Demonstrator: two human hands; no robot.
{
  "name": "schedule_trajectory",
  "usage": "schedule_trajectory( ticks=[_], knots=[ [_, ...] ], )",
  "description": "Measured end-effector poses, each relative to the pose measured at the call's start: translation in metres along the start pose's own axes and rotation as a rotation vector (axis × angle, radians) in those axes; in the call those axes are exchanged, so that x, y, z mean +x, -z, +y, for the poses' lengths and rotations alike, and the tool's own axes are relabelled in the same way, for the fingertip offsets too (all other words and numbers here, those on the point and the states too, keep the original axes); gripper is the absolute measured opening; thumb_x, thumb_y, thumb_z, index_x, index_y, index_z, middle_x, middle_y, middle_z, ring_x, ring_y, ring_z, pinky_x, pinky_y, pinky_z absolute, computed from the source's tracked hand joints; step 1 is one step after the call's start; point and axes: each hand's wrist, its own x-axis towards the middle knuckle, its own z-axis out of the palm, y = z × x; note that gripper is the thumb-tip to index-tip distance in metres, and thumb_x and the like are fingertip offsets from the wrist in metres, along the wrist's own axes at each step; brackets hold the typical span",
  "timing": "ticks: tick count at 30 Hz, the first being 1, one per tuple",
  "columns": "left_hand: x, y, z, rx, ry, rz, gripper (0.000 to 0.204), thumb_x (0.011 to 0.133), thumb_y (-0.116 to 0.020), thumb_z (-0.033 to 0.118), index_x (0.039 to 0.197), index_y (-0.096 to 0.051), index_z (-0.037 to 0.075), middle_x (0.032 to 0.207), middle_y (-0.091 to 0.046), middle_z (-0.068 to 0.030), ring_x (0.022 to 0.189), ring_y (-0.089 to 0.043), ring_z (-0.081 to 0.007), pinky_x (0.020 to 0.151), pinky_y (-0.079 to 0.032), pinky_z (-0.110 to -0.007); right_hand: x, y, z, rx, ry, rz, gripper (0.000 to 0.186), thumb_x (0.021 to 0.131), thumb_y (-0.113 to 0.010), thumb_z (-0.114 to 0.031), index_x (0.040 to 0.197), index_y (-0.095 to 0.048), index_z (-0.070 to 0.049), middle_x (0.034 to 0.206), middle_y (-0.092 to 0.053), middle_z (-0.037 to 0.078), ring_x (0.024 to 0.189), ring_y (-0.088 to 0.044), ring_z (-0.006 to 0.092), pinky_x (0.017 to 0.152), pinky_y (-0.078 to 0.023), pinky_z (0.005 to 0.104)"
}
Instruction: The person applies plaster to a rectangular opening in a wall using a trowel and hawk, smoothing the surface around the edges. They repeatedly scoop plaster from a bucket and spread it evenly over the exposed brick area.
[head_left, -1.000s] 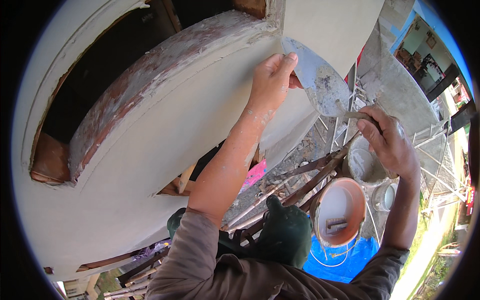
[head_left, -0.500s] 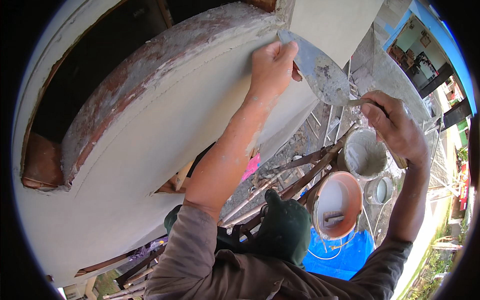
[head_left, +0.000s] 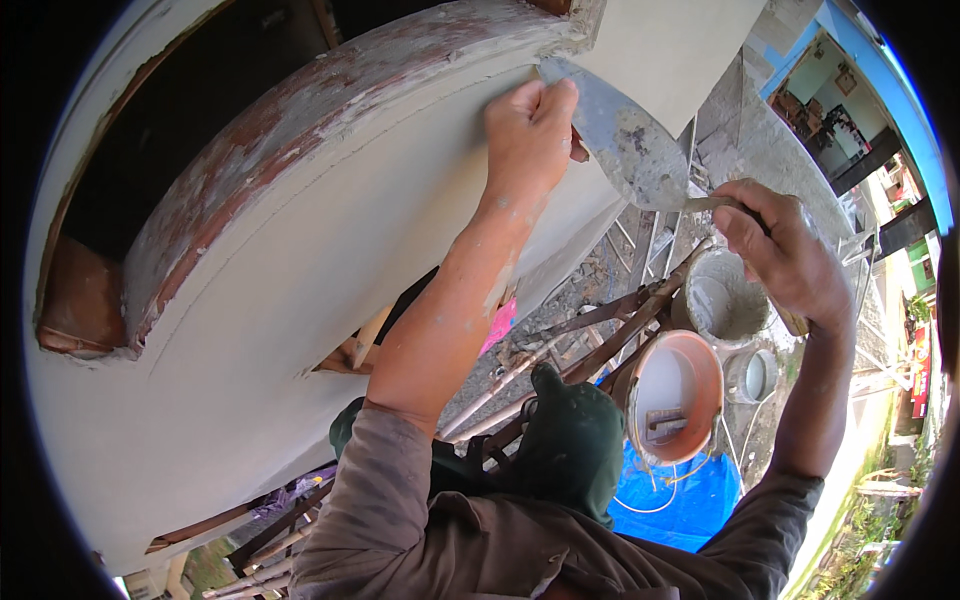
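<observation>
My right hand (head_left: pixel 785 245) is closed around the handle of a trowel (head_left: pixel 632 135), whose broad grey blade is smeared with plaster. The blade's far tip lies against the pale plastered wall (head_left: pixel 400 210), close to the corner beneath a curved ledge (head_left: pixel 290 110). My left hand (head_left: pixel 535 135) grips the blade's left edge near that tip, thumb on the upper face and part of a finger showing at the underside. A thin scored line runs along the wall below the ledge.
Below on the right stand an orange bucket (head_left: pixel 716 385) with whitish liquid and a tool in it, a grey mortar bucket (head_left: pixel 690 300) and a smaller pail (head_left: pixel 752 377). Wooden poles (head_left: pixel 625 335) cross beneath my arms. A blue tarp (head_left: pixel 700 495) lies lower down.
Both hands and the trowel have shifted slightly left in the picture, the blade tip moving along the wall under the ledge. The grip of both hands looks the same.
</observation>
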Motion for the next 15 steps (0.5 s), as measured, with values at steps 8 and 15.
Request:
schedule_trajectory(
  ticks=[8,15],
  knots=[
    [-0.001,-0.01,-0.011,0.01,0.034,-0.099,0.028,0.092,-0.06,0.025,0.083,-0.064,-0.002,0.071,-0.063,-0.0057,0.059,-0.058,-0.0135,0.061,-0.049,-0.03,-0.01,0.002,0.012,0.059,-0.151,-0.023,0.032,0.096,-0.061,-0.031,0.108,-0.064,0.0,0.074,-0.06,0.009,0.062,-0.055,0.014,0.057,-0.045,0.0301],
    [0.023,-0.018,-0.017,0.05,0.035,-0.099,0.036,0.094,-0.057,0.026,0.068,-0.051,0.002,0.063,-0.057,-0.0048,0.053,-0.058,-0.0141,0.053,-0.048,-0.03,0.01,0.003,0.034,0.068,-0.135,0.001,0.04,0.097,-0.06,-0.037,0.115,-0.06,-0.001,0.08,-0.06,0.008,0.06,-0.055,0.0129,0.056,-0.046,0.0284]
  ],
)
